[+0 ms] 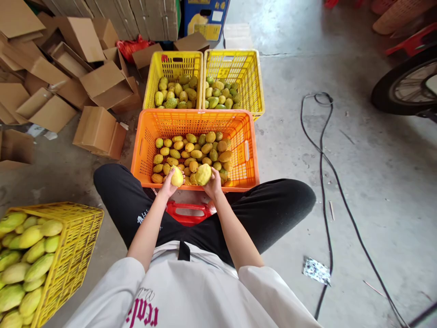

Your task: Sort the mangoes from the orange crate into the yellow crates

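Note:
Both hands are held over the near edge of an orange crate [194, 116], each with one fruit. My left hand [168, 184] is closed around a smooth yellow papaya-like fruit [177, 176]. In my right hand [214, 183] is a lumpier, yellow-green papaya-like fruit [203, 174], gripped from its right side. The two fruits are apart from each other. Below them, the orange crate holds many smaller orange, yellow and greenish fruits [196, 154]. Part of the fingers is hidden behind the held fruits.
Two yellow crates [176, 54] [258, 82] with green-yellow fruit stand behind the orange one. Another yellow crate [80, 228], piled with larger fruit, is at lower left. Cardboard boxes [99, 130] lie far left. A black cable [321, 150] and a wheel [403, 84] are on the right.

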Demonstrator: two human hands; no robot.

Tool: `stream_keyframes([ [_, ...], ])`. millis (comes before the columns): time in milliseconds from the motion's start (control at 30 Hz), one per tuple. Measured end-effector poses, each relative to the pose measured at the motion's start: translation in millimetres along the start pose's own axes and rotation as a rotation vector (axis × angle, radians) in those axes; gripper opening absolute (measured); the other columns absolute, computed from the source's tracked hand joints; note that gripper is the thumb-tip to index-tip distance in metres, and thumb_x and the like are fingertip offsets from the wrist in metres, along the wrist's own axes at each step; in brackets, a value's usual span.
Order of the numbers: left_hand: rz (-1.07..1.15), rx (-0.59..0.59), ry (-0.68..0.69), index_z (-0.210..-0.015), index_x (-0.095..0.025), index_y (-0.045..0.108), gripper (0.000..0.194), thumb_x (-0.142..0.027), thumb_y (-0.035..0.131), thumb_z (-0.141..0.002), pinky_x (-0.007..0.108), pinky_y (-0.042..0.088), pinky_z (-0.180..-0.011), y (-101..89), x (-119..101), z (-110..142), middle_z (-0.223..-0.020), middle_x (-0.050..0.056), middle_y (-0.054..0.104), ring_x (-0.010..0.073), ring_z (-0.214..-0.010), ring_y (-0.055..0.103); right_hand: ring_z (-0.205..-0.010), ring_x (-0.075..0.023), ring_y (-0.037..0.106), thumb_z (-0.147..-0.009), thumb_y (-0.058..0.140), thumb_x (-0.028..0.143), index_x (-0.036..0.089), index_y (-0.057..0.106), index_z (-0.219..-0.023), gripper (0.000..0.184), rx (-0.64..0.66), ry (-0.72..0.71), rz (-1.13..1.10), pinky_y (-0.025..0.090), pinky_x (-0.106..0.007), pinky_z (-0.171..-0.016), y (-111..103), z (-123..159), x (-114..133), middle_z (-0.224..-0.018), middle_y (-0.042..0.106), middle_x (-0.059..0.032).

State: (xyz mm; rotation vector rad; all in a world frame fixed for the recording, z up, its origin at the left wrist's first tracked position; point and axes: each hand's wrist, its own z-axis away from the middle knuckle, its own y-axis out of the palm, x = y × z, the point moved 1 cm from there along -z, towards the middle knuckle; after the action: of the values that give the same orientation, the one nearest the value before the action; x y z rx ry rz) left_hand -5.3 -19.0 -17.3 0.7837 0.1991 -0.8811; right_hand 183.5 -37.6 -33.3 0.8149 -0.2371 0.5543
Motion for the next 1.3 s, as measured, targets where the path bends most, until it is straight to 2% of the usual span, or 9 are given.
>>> stream_keyframes([
  [100, -0.047, 0.003, 0.012, -0.096, -0.016, 0.066, 0.025, -0.035, 0.077, -0.084, 0.033, 0.060, -0.080, -2.8, 3, -1, -0.081, 0.006, 0.073, 0.0205, -0.080, 0.073, -0.085, -0.0224, 0.078, -0.087, 0.069, 0.047, 0.024, 0.069, -0.094, 0.024, -0.024, -0.007, 0.006, 0.066, -0.031, -0.071, 3, 1, 1, -0.084, 0.080, -0.0018],
  [200, -0.039, 0.006, 0.026, -0.102, -0.016, 0.066, 0.029, -0.032, 0.079, -0.081, 0.034, 0.060, -0.084, -4.5, 5, -4, -0.084, 0.005, 0.074, 0.0203, -0.083, 0.074, -0.076, -0.0190, 0.078, -0.089, 0.070, 0.044, 0.024, 0.067, -0.096, 0.022, -0.057, -0.011, 0.027, 0.065, -0.028, -0.066, 7, 3, 0, -0.082, 0.079, -0.0002],
  [400, 0.114, -0.111, 0.029, -0.115, -0.021, 0.069, 0.025, -0.033, 0.061, -0.094, 0.032, 0.061, -0.082, -3.6, 2, -6, -0.080, 0.002, 0.072, 0.0154, -0.071, 0.069, -0.072, -0.0171, 0.077, -0.085, 0.077, 0.036, 0.024, 0.064, -0.102, 0.024, -0.012, -0.063, 0.102, 0.066, -0.027, -0.067, 9, 4, -2, -0.080, 0.078, 0.0028],
  [533, 0.136, -0.058, -0.018, -0.120, -0.019, 0.069, 0.036, -0.045, 0.058, -0.097, 0.031, 0.060, -0.076, -0.9, -2, -5, -0.079, 0.002, 0.071, 0.0156, -0.068, 0.068, -0.077, -0.0201, 0.078, -0.085, 0.075, 0.042, 0.024, 0.065, -0.101, 0.026, -0.005, -0.065, 0.090, 0.066, -0.030, -0.069, 5, 0, -3, -0.081, 0.079, 0.0009],
  [667, 0.132, 0.002, -0.052, -0.126, -0.019, 0.068, 0.041, -0.047, 0.054, -0.100, 0.029, 0.059, -0.073, 1.6, -4, -2, -0.082, 0.004, 0.073, 0.0179, -0.075, 0.072, -0.084, -0.0239, 0.079, -0.086, 0.071, 0.046, 0.022, 0.069, -0.100, 0.028, 0.035, -0.008, 0.120, 0.065, -0.031, -0.067, 4, 0, -3, -0.086, 0.080, -0.0048],
  [900, 0.192, 0.016, -0.086, -0.125, -0.020, 0.067, 0.043, -0.046, 0.040, -0.105, 0.034, 0.060, -0.076, 1.1, -3, 0, -0.093, 0.008, 0.076, 0.0215, -0.088, 0.074, -0.082, -0.0198, 0.076, -0.086, 0.066, 0.034, 0.021, 0.071, -0.098, 0.018, -0.019, 0.002, 0.163, 0.061, -0.026, -0.065, 5, 5, -1, -0.087, 0.080, -0.0026],
  [1033, 0.184, 0.000, -0.091, -0.115, -0.018, 0.070, 0.042, -0.051, 0.048, -0.102, 0.034, 0.060, -0.073, 0.1, -4, -1, -0.090, 0.008, 0.076, 0.0217, -0.083, 0.073, -0.079, -0.0214, 0.075, -0.086, 0.062, 0.036, 0.022, 0.070, -0.096, 0.019, -0.034, 0.017, 0.120, 0.062, -0.028, -0.063, 7, 6, 0, -0.084, 0.080, -0.0033],
  [1133, 0.164, 0.031, -0.064, -0.107, -0.018, 0.070, 0.039, -0.053, 0.057, -0.097, 0.032, 0.060, -0.072, 0.0, -6, -1, -0.084, 0.006, 0.074, 0.0198, -0.077, 0.072, -0.080, -0.0230, 0.075, -0.089, 0.055, 0.042, 0.022, 0.070, -0.093, 0.025, -0.032, 0.028, 0.055, 0.065, -0.032, -0.070, 9, 5, 0, -0.082, 0.079, -0.0053],
  [1300, 0.138, 0.001, -0.027, -0.101, -0.019, 0.067, 0.021, -0.037, 0.065, -0.092, 0.028, 0.059, -0.071, -2.0, -4, -1, -0.083, 0.004, 0.073, 0.0166, -0.074, 0.071, -0.078, -0.0248, 0.076, -0.093, 0.046, 0.047, 0.021, 0.069, -0.090, 0.035, -0.018, 0.049, 0.031, 0.066, -0.037, -0.072, 10, 2, 1, -0.078, 0.078, -0.0078],
])
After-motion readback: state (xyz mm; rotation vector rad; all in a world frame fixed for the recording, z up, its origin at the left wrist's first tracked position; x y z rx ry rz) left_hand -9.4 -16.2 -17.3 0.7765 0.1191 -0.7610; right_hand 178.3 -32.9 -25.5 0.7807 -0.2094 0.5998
